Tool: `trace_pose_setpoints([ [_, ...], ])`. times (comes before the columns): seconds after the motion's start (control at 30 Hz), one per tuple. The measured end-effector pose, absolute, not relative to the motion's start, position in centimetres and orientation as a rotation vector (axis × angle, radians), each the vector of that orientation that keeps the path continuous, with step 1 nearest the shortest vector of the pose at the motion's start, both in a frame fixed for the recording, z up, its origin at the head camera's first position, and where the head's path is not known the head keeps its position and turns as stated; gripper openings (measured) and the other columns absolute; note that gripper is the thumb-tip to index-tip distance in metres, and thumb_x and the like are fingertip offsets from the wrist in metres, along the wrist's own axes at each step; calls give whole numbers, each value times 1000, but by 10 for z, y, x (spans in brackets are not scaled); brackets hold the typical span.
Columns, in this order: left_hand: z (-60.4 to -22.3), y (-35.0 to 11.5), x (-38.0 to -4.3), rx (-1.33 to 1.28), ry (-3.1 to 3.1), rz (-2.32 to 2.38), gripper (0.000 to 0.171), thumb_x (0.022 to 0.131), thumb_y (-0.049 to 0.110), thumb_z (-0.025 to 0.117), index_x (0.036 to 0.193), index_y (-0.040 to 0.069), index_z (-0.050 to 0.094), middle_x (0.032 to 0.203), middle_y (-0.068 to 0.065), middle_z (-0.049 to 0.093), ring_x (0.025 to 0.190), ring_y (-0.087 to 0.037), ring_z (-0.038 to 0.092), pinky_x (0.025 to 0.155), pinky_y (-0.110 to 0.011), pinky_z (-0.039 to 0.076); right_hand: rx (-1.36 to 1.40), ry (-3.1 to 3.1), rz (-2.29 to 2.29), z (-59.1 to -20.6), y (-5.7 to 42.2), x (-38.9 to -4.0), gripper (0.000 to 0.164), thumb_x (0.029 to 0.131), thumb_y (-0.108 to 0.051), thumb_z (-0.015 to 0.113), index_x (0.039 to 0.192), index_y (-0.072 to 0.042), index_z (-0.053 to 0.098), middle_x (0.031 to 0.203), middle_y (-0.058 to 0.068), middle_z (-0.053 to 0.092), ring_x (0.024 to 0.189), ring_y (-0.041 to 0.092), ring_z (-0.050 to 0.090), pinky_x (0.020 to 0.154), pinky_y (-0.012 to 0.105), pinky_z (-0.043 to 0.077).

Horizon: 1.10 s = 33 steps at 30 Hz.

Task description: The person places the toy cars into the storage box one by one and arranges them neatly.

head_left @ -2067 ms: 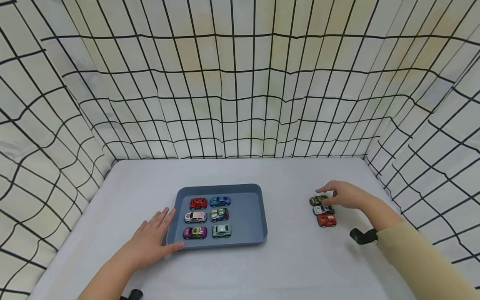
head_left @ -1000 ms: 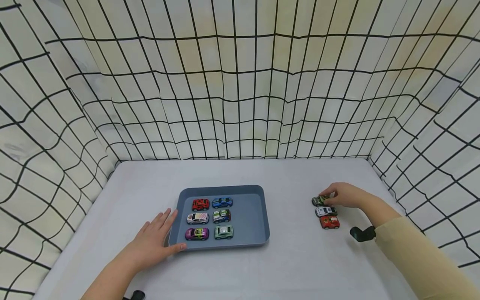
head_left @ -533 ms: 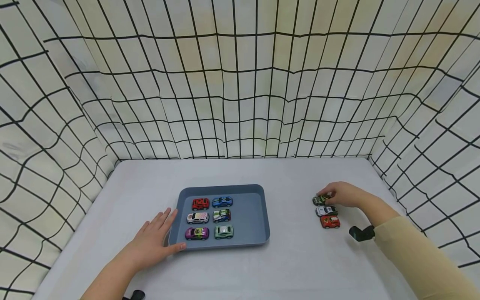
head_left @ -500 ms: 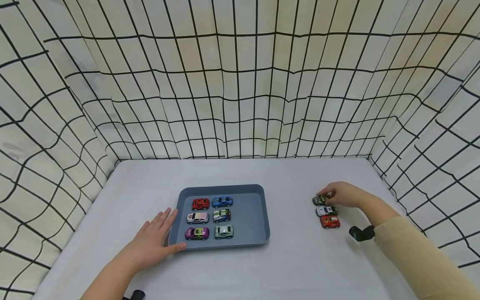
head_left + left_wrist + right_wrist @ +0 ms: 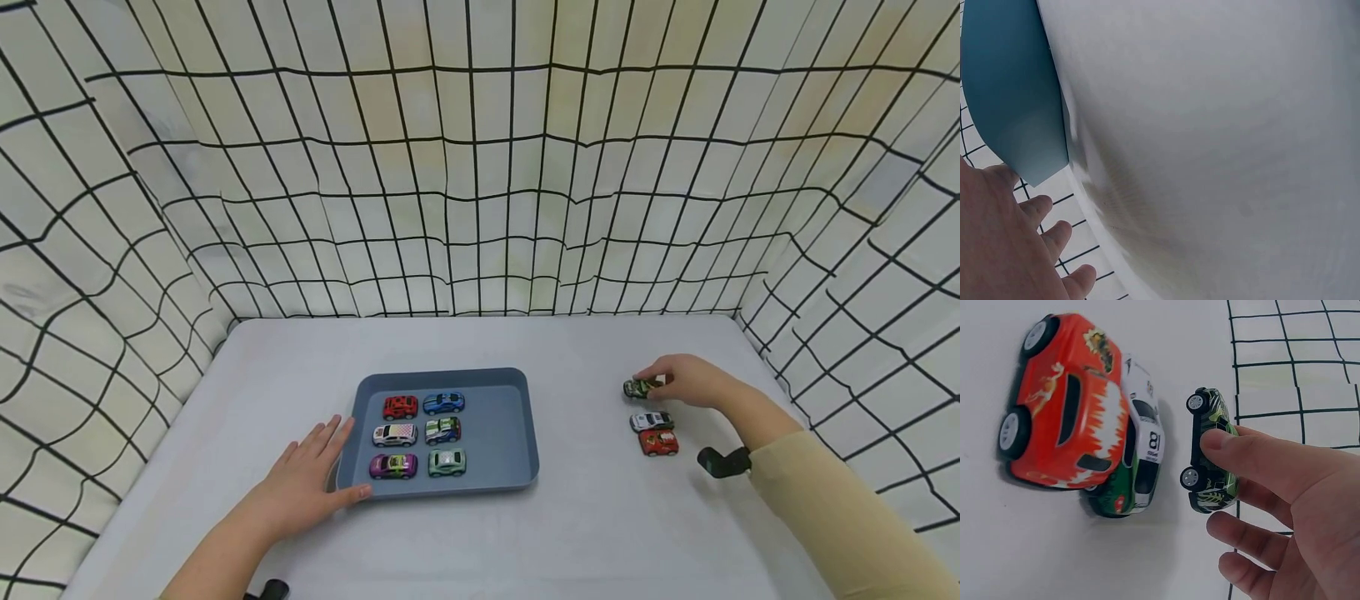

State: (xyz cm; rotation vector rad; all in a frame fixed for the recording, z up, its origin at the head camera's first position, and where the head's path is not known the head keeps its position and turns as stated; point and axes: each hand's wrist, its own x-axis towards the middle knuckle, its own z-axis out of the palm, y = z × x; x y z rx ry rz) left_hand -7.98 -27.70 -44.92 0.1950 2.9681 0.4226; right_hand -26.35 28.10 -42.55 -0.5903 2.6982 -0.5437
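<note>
My right hand pinches a black-and-green toy car between thumb and fingers, just above the table at the right. Nearer to me than that hand, a white-and-green toy car and a red toy car stand side by side on the cloth. My left hand lies with spread, straight fingers at the left end of the blue-grey tray, its thumb at the near rim. In the left wrist view the tray's outer wall is beside the fingers.
Several toy cars stand in two columns in the tray's left and middle, among them a purple car, a pale green car and a blue car. White table cloth surrounds the tray. A black-gridded white curtain encloses the back and sides.
My right hand has closed its fingers on the black-and-green toy car and lifted it away from the white-and-green one, toward the back. The left hand keeps its place at the tray.
</note>
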Motion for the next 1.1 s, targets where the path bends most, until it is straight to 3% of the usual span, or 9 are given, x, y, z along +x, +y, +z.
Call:
trace_pose_setpoints([
  [0.47, -447, -276, -80, 197, 2969, 431, 114, 77, 80, 57, 156, 3, 26, 159, -27, 24, 144, -50, 21, 112, -70, 15, -575, 2697, -571, -409, 258, -255, 37, 91, -24, 74, 126, -16, 70, 125, 11, 65, 106, 28, 60, 88, 49, 54],
  [0.9, -450, -278, -81, 215, 2957, 456, 112, 79, 78, 59, 156, 3, 26, 159, -27, 23, 144, -51, 19, 112, -71, 13, -691, 2698, -565, -392, 197, -234, 35, 89, -24, 75, 124, -20, 72, 123, 4, 67, 113, 27, 61, 92, 47, 52],
  [1.1, -446, -276, -80, 215, 2970, 442, 112, 78, 78, 59, 156, 3, 27, 158, -28, 25, 143, -51, 21, 111, -72, 15, -781, 2675, -568, -385, 159, -221, 34, 87, -22, 78, 121, -21, 74, 112, -4, 69, 100, 17, 62, 85, 38, 53],
])
